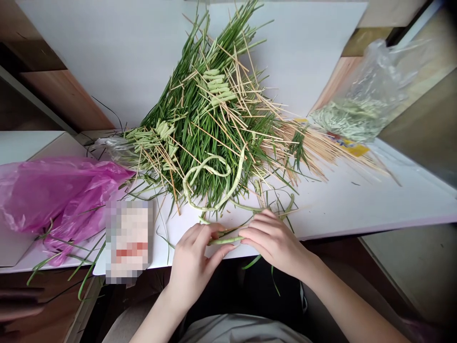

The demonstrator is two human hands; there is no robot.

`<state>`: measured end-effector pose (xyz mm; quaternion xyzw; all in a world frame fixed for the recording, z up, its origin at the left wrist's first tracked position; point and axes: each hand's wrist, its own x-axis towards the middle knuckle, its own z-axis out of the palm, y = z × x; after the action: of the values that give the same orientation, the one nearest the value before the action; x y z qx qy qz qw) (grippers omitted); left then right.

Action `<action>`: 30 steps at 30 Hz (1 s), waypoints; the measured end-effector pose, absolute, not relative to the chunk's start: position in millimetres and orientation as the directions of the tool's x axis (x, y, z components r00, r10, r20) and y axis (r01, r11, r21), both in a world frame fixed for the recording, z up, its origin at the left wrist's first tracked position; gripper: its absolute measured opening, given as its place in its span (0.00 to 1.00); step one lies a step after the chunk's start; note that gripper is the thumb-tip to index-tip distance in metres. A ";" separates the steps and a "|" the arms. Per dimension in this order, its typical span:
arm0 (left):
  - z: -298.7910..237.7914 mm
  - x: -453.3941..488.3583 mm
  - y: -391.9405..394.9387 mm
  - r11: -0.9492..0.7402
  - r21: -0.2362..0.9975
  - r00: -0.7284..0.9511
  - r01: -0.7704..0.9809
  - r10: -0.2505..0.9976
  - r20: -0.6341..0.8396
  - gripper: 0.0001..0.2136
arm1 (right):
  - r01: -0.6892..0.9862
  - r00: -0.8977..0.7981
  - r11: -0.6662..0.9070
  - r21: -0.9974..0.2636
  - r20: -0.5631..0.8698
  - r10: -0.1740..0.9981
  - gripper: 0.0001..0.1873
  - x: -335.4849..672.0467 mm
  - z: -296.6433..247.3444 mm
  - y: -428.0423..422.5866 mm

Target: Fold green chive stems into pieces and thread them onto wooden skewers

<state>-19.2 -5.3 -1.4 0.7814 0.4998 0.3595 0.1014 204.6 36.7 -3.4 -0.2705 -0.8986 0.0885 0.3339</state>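
Nearest to the person, at the front of the white tabletop (pixel 357 205), the left hand (pixel 194 264) and the right hand (pixel 274 243) are close together, and both are closed on one pale green stem (pixel 224 240). Their fingers almost meet, and the stem goes across between them. The stem is in front of a big pile of long green leaves (pixel 210 114), and other thin leaves lie loose near the hands.

On the front part of the pile, a curled pale green strip (pixel 210 183) makes a loose loop. To the front left of the pile is a blurred card (pixel 128 240), and it cannot be read. Beside the card, also left of the pile, lies a pink plastic bag (pixel 60 200).

Thin wooden sticks (pixel 314 143) cross the pile and spread out to its right. Small pale green bundles (pixel 217 85) sit on top of the pile. Farther right of the pile is a clear plastic bag (pixel 357 105) with pale green strips inside, and yellow printed paper (pixel 352 145) is under its edge.
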 end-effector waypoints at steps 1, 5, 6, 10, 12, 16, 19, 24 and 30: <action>-1.2 -21.0 -6.1 -0.478 0.554 0.237 0.681 0.860 0.451 0.10 | 0.430 -0.626 0.843 -0.324 0.565 0.537 0.15 204.7 -3.9 36.4; -1.6 -27.4 -10.6 -0.473 0.643 0.223 0.602 0.873 0.434 0.06 | 0.448 -0.600 0.851 -0.273 0.614 0.513 0.15 204.5 -5.9 36.1; -1.9 -28.3 -11.6 -0.469 0.658 0.216 0.589 0.876 0.431 0.04 | 0.454 -0.596 0.852 -0.260 0.622 0.508 0.15 204.0 -6.2 36.0; -3.4 -29.5 -12.5 -0.467 0.682 0.193 0.563 0.877 0.441 0.02 | 0.470 -0.573 0.853 -0.229 0.656 0.491 0.13 201.6 -7.1 35.9; -4.2 -29.3 -11.8 -0.466 0.686 0.186 0.559 0.876 0.444 0.03 | 0.470 -0.561 0.853 -0.229 0.668 0.488 0.12 200.9 -7.7 36.0; -5.2 -28.5 -11.7 -0.464 0.688 0.184 0.558 0.877 0.443 0.04 | 0.478 -0.556 0.849 -0.226 0.670 0.492 0.11 201.2 -8.6 36.3; -5.1 -27.5 -13.0 -0.474 0.680 0.187 0.560 0.872 0.453 0.04 | 0.488 -0.554 0.846 -0.214 0.673 0.490 0.11 201.8 -8.6 36.2; -3.6 -23.9 -14.9 -0.515 0.617 0.196 0.595 0.838 0.510 0.06 | 0.504 -0.564 0.841 -0.198 0.662 0.493 0.11 201.5 -8.2 33.5; -3.3 -18.3 -17.6 -0.575 0.492 0.236 0.654 0.773 0.590 0.08 | 0.526 -0.578 0.831 -0.179 0.641 0.505 0.13 199.2 -5.0 27.8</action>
<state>-18.3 -17.6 -3.3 0.7828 0.4557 0.4179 0.0710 199.2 27.8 -5.0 -0.2901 -0.8883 -0.0152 0.3558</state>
